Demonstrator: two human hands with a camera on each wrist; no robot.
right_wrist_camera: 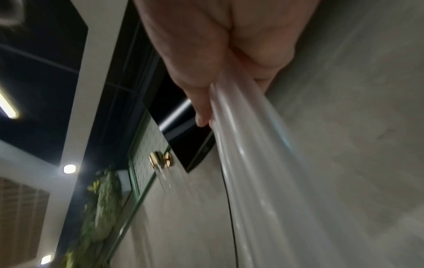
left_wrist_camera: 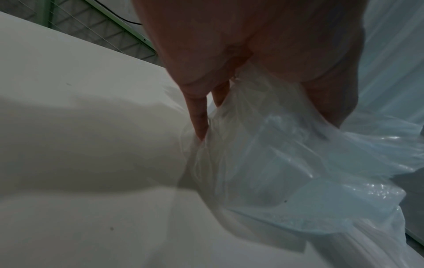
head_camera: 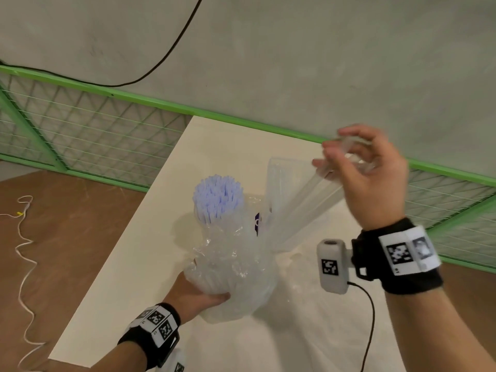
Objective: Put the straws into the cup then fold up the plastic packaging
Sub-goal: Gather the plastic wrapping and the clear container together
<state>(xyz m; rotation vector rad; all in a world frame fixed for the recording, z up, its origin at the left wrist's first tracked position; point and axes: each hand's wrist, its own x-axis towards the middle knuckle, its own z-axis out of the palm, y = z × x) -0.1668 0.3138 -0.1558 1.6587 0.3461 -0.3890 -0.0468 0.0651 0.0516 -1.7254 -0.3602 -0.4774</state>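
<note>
A bundle of pale lilac straws [head_camera: 218, 197] stands upright, its tips out of clear plastic packaging [head_camera: 236, 264] that is bunched down around its lower part. My left hand [head_camera: 204, 294] grips the bundle's base through the crumpled film [left_wrist_camera: 286, 163], low over the white table [head_camera: 128, 264]. My right hand [head_camera: 346, 157] is raised to the right and pinches the far end of the packaging, so a taut sleeve of film [head_camera: 298, 200] runs up to it. The right wrist view has that stretched film [right_wrist_camera: 252, 163] leaving my fingers [right_wrist_camera: 201, 112]. No cup is plainly visible.
A green mesh fence [head_camera: 80, 124] runs behind the table, in front of a grey wall. A white cord [head_camera: 24, 264] lies on the brown floor at the left. A black cable [head_camera: 369, 318] hangs from my right wrist camera over the table.
</note>
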